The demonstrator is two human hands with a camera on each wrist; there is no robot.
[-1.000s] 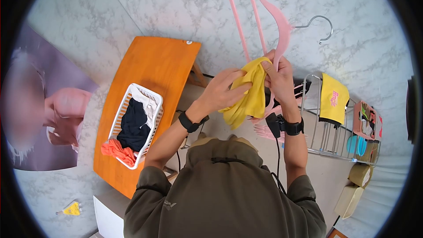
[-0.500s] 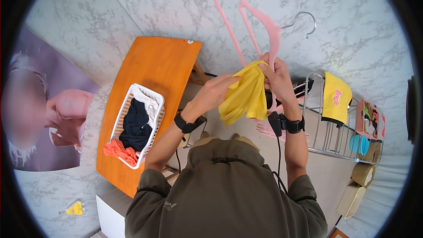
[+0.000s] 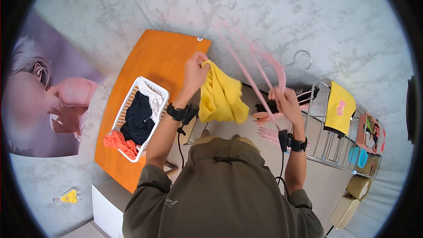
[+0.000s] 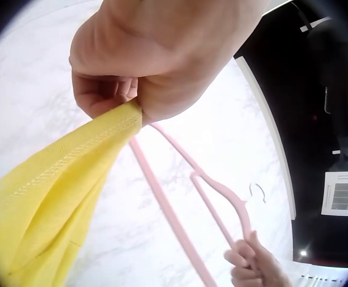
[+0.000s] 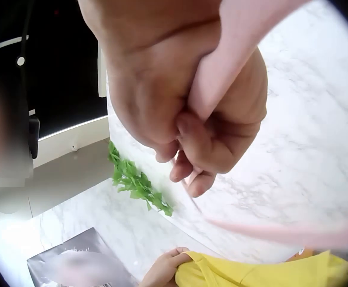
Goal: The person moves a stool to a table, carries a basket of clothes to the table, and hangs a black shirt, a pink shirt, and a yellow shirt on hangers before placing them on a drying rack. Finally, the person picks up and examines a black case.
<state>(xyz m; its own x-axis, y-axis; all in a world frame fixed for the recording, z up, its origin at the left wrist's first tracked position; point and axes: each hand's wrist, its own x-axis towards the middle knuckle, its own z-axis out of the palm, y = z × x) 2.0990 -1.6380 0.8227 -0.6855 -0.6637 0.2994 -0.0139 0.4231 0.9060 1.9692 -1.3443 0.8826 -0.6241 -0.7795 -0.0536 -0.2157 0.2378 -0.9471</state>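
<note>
My left hand (image 3: 195,74) pinches a yellow garment (image 3: 220,94) by its stitched edge, and the cloth hangs down in folds. Up close in the left wrist view, the seam of the yellow garment (image 4: 78,149) runs to the bent fingers, whose tips are partly hidden. To the right, my right hand (image 3: 287,105) grips a pink clothes hanger (image 3: 278,64) with a metal hook, blurred in the head view. In the right wrist view, curled fingers (image 5: 207,146) wrap the shoulder bar of the hanger (image 5: 224,75). Garment and hanger are apart.
A white basket (image 3: 162,108) with dark, white and coral clothes stands on the orange table (image 3: 172,46) at left. At right, a metal rack (image 3: 324,161) bears a yellow cloth (image 3: 340,108) with pink lettering. Several pink hangers (image 3: 269,134) are below my right hand.
My left hand has moved left with the yellow garment, away from the hanger. Earlier both hands were together at the cloth and hanger. The right hand has lowered with the hanger.
</note>
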